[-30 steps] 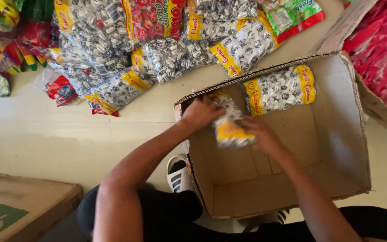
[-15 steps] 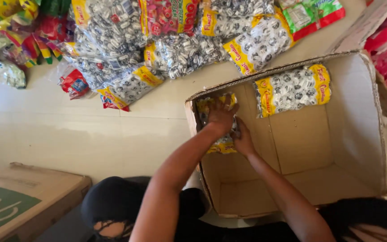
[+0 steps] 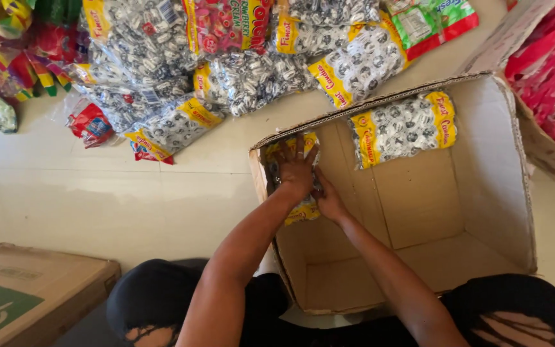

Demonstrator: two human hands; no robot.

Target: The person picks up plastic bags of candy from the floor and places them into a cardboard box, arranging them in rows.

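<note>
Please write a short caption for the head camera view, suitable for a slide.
Both hands, left hand and right hand, press a candy bag against the left wall of an open cardboard box.

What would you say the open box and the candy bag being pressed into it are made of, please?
The box looks like plain brown corrugated cardboard: matte, with fluting visible along its cut top edge. The candy bag under the left hand and right hand seems to be thin glossy plastic film, clear with yellow printed ends.
</note>
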